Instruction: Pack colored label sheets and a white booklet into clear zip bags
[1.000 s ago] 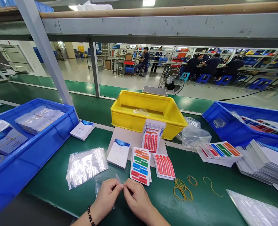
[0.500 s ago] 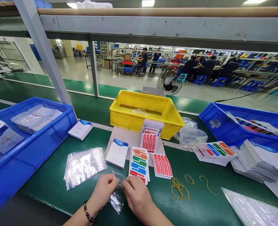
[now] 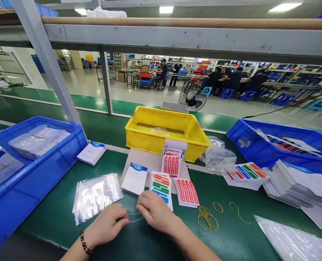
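Note:
My left hand (image 3: 107, 223) is closed in a pinch on one edge of a clear plastic bag (image 3: 135, 217). Opposite it, my right hand (image 3: 155, 212) pinches the other edge, so the thin film stretches between them; most of the bag is hard to see. Left of the hands lies a fan of clear bags (image 3: 97, 195). Just beyond them rests a stack of white booklets (image 3: 135, 178) with a blue top. Sheets of coloured labels (image 3: 161, 184) lie under and past my right hand, beside red label sheets (image 3: 186, 192).
A yellow bin (image 3: 163, 136) stands behind the labels. Blue bins flank the bench, one at left (image 3: 54, 154) and one at right (image 3: 245, 136). Rubber bands (image 3: 207, 219) lie right of my hands, near stacked booklets (image 3: 288, 190). A metal post (image 3: 48, 65) rises at left.
My left hand has shifted left and down, and my right hand has turned over more. The bag's hanging lower part no longer shows; only a thin edge spans the hands. The view tilted slightly upward.

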The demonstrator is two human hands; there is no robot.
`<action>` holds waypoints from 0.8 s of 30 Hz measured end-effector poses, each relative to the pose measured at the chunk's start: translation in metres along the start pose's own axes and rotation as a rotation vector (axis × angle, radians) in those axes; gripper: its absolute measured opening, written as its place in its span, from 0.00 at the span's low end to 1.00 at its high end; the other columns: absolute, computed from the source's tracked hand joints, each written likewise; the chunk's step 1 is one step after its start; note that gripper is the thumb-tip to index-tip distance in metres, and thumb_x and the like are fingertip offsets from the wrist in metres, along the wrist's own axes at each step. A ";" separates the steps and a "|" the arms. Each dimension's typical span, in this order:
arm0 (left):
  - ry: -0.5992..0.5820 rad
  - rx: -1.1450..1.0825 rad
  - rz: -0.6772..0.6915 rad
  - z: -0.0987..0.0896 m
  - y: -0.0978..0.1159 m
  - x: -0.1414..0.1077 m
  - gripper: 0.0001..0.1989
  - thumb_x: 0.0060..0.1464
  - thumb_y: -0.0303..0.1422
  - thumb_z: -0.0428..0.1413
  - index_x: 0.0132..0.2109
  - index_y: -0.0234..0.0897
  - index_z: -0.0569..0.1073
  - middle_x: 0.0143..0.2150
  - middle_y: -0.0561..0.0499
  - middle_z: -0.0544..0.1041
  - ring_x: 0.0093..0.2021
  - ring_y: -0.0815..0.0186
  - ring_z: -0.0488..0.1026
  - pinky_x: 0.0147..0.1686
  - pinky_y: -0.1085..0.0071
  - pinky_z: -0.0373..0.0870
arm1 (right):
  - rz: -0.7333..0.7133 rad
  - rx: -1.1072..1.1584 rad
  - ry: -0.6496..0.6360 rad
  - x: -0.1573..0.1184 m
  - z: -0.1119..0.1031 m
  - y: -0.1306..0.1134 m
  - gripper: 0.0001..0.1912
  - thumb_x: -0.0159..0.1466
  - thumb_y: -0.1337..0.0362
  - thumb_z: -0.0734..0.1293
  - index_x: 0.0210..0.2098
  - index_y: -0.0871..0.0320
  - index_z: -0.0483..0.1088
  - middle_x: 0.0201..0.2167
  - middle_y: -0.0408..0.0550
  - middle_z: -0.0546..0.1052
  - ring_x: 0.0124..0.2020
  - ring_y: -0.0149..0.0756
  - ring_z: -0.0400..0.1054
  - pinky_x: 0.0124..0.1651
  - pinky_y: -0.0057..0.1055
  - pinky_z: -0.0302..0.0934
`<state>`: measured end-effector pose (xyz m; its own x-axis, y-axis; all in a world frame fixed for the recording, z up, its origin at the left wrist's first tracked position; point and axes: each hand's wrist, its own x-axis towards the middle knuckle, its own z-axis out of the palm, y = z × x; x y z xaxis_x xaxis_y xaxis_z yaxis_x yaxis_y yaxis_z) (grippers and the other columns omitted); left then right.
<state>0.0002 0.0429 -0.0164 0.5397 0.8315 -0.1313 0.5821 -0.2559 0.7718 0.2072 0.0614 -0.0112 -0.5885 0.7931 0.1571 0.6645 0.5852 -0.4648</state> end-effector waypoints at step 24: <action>0.076 -1.309 -0.439 0.036 -0.027 0.017 0.33 0.47 0.59 0.47 0.33 0.29 0.73 0.11 0.56 0.66 0.09 0.76 0.59 0.08 0.83 0.52 | 0.005 -0.348 0.210 0.030 0.037 0.014 0.05 0.57 0.70 0.63 0.25 0.60 0.69 0.26 0.49 0.70 0.31 0.38 0.62 0.38 0.36 0.53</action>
<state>0.0153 0.0465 -0.0620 0.4038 0.7580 -0.5122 -0.3186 0.6413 0.6980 0.1820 0.0869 -0.0454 -0.5020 0.7923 0.3469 0.8046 0.5749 -0.1488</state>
